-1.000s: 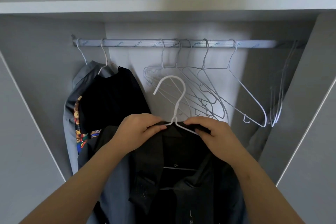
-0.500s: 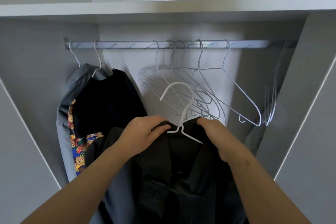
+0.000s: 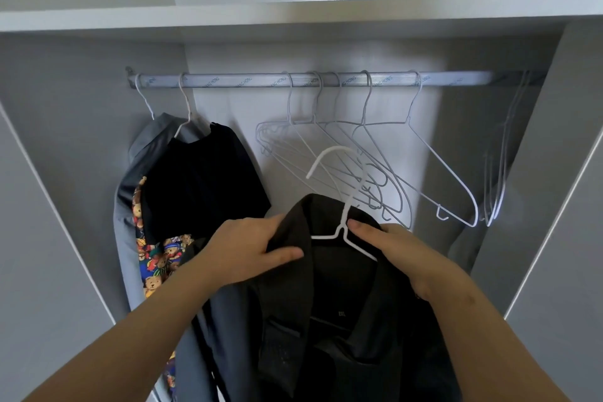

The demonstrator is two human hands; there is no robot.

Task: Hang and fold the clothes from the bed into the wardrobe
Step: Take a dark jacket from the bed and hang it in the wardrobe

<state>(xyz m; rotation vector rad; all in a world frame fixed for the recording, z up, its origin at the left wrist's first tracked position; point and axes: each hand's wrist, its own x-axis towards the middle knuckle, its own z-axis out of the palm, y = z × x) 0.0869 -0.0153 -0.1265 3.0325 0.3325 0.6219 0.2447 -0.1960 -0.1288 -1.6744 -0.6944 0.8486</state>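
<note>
I hold a dark collared shirt on a white wire hanger in front of the open wardrobe. My left hand grips the shirt's collar on the left, thumb over the cloth. On the right, my right hand holds the collar with a fingertip at the hanger's neck. The hanger's hook points up and left, well below the silver rail.
Two garments hang at the rail's left: a grey shirt and a black top, with bear-print cloth below. Several bare wire hangers hang mid-rail, more hangers at the far right. A white shelf runs above.
The shirt's collar has been pulled up over the hanger's left shoulder. The hanger and both hands have shifted a little to the right, and the view has tilted.
</note>
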